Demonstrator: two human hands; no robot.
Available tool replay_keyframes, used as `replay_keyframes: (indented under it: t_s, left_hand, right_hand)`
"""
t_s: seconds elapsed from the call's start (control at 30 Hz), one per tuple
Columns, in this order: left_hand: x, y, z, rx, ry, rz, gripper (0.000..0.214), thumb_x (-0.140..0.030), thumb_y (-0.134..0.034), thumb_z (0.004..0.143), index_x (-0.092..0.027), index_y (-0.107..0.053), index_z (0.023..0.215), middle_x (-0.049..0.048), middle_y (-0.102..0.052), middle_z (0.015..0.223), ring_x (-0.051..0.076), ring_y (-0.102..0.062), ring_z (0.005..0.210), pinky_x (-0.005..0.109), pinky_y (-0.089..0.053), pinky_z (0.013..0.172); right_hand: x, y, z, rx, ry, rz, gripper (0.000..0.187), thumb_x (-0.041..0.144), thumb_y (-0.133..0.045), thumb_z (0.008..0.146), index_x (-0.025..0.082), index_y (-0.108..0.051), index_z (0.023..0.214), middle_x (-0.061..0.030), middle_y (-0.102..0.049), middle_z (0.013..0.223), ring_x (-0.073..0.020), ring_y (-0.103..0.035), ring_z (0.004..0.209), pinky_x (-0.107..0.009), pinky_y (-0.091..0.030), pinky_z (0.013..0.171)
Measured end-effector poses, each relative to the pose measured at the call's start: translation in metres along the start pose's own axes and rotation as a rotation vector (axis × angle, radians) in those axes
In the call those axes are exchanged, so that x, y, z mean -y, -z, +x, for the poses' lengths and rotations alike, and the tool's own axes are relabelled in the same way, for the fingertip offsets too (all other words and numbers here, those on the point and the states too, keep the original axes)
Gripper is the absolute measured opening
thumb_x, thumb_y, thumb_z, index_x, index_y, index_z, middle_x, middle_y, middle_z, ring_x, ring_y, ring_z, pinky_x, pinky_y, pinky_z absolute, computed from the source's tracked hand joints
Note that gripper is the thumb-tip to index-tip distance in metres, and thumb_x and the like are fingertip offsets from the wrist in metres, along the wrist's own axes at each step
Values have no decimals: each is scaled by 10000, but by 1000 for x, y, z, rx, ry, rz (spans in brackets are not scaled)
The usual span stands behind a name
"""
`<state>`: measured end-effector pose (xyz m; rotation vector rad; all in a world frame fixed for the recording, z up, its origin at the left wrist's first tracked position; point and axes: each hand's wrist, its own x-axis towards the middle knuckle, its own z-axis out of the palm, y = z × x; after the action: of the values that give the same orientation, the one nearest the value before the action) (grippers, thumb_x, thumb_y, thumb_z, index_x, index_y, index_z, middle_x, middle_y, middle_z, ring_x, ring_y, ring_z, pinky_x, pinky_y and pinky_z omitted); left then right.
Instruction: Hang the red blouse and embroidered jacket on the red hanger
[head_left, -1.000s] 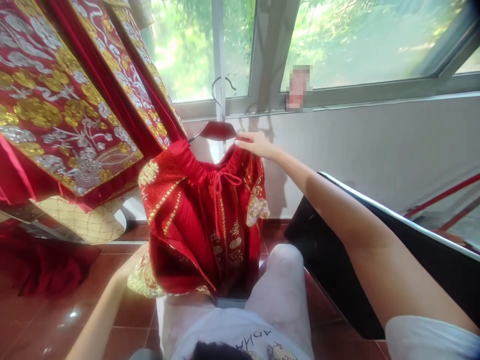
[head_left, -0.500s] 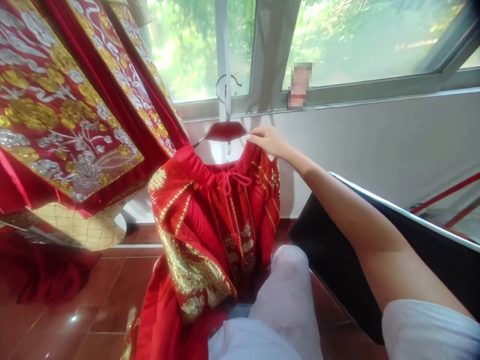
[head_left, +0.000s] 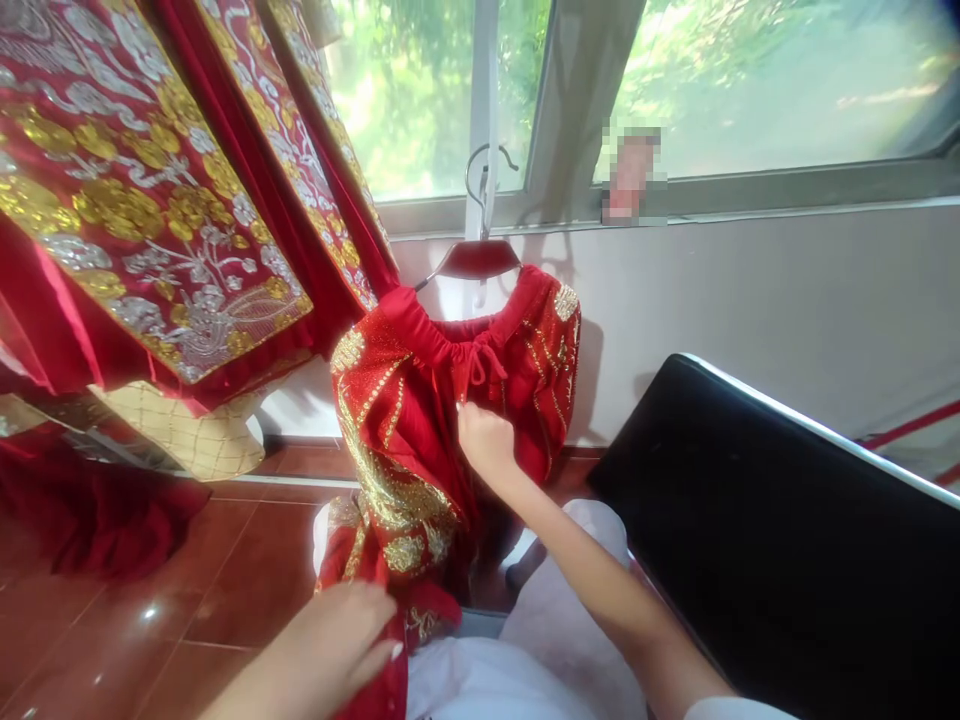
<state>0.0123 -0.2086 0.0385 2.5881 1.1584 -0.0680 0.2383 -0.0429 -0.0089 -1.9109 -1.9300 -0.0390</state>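
Note:
A red garment with gold embroidery (head_left: pixel 420 400) hangs from a dark red hanger (head_left: pixel 476 258) hooked on the window frame. My right hand (head_left: pixel 486 440) is closed on the fabric in the garment's middle, just below its drawstring bow. My left hand (head_left: pixel 341 640) is lower, near the bottom edge, with its fingers curled on the garment's lower hem. The hem drapes down over my lap in white clothing (head_left: pixel 517 670).
Larger red robes with gold and silver embroidery (head_left: pixel 150 200) hang at the left. A black panel with a pale edge (head_left: pixel 772 540) slants at the right. A window sill (head_left: pixel 750 195) and grey wall lie ahead, and red floor tiles (head_left: pixel 210 600) below.
My right hand left the top of the garment by the hanger and dropped to its middle. My left hand came up into view on the lower hem. The view shifted slightly left.

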Motion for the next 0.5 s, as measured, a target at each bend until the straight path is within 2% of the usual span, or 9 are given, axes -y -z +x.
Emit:
replay_keyframes:
  t_s: [0.1,0.2,0.27,0.3,0.37,0.43,0.5]
  left_hand:
    - [-5,29,47,-76,-86,221,180,-282,-511,906,-214,-674,947,56,-709,905,218,-662,861,341,-512,809]
    - [-11,68,97,-357,-185,379,261,-293,-449,943,-170,-666,1021,90,-697,1014,232,-633,965,416,-449,981]
    - [-7,89,134,-597,-165,462,308,-272,-423,954,-133,-634,1129,134,-643,1204,266,-575,1131,465,-356,1084]
    - [-2,97,152,-695,-153,497,337,-260,-434,947,-115,-597,1204,157,-592,1297,292,-519,1220,494,-306,1117]
    - [11,105,185,-785,-130,521,409,-246,-480,924,-101,-525,1304,182,-549,1348,311,-461,1284,546,-212,1155]
    - [25,105,208,-761,-146,515,362,-239,-519,902,-123,-571,1241,153,-641,1177,293,-535,1167,587,-161,1157]
    - [35,102,216,-723,-170,472,245,-251,-539,891,-157,-636,1095,93,-677,989,257,-577,1026,586,-177,1151]
  right_hand:
    - [-3,-19,-31,225,37,-81,462,231,-206,1011,101,-644,1081,-201,-722,908,-288,-706,900,-321,-468,682]
    - [1,-50,-81,437,129,-84,301,136,-403,944,127,-704,944,-138,-746,851,-254,-727,815,-285,-483,646]
    - [5,-63,-106,519,171,-79,256,118,-470,911,138,-725,905,-110,-751,812,-245,-732,771,-272,-483,612]
    - [6,-63,-113,545,191,-79,239,156,-494,914,138,-732,901,-112,-752,822,-252,-733,778,-274,-485,610]
    - [6,-47,-110,565,210,-83,307,333,-520,933,129,-740,870,-141,-748,836,-278,-730,793,-295,-494,620]
    - [0,-12,-89,498,190,-67,483,538,-493,914,132,-735,817,-158,-738,818,-290,-722,786,-319,-503,648]
    - [-10,30,-56,211,92,19,460,498,-415,958,165,-726,899,-125,-731,823,-257,-709,786,-328,-508,680]
